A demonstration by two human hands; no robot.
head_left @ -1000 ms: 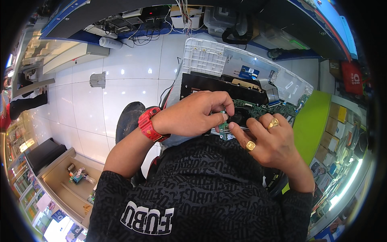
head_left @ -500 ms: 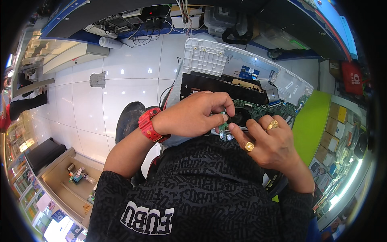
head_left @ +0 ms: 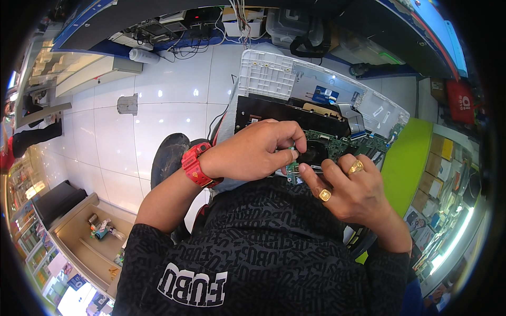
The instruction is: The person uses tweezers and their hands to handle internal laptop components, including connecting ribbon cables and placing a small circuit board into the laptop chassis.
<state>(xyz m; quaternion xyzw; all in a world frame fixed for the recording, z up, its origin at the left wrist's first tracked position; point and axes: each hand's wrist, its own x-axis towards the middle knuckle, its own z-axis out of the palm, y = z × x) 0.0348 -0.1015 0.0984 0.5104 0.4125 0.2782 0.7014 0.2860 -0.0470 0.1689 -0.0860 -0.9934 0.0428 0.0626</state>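
Note:
An opened laptop [head_left: 258, 113] with its inner parts bare lies across my lap, its white casing [head_left: 269, 68] on the far side. A green mainboard [head_left: 337, 139] and a round black fan [head_left: 314, 151] show between my hands. My left hand [head_left: 258, 147], with a red watch on the wrist, is closed, thumb and index finger pinching a small green circuit board [head_left: 293, 171] at the near edge. Close to that board, my right hand [head_left: 350, 184], wearing two gold rings, has its fingers curled in; what they hold is too small to make out.
To the right stands a lime-green surface beside a glass case [head_left: 437, 195] of boxes. Cables and devices [head_left: 163, 31] lie along the far shelf. At the lower left is an open drawer [head_left: 95, 247] with small items. A person's leg [head_left: 39, 137] shows at the far left.
My right hand has shifted slightly at the small circuit board, and more of the board's near end shows. The left hand and the laptop have hardly moved.

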